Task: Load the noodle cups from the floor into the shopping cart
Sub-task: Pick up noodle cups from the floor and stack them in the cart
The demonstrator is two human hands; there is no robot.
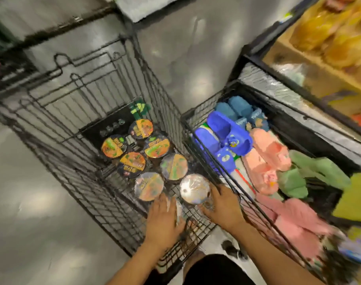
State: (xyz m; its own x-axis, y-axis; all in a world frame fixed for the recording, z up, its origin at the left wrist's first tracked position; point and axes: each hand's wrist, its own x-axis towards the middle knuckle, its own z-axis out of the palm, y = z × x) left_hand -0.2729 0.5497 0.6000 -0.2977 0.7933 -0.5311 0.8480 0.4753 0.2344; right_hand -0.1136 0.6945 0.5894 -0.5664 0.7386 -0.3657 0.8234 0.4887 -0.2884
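Grey glossy floor surrounds the shopping cart and slipper bin.

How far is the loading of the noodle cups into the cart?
Done: six noodle cups stand lid-up in the cart. In hand: the right hand touches a seventh cup and the left hand lies on an eighth cup; blur hides the grips. Left: the visible floor shows no cups, so I cannot tell.
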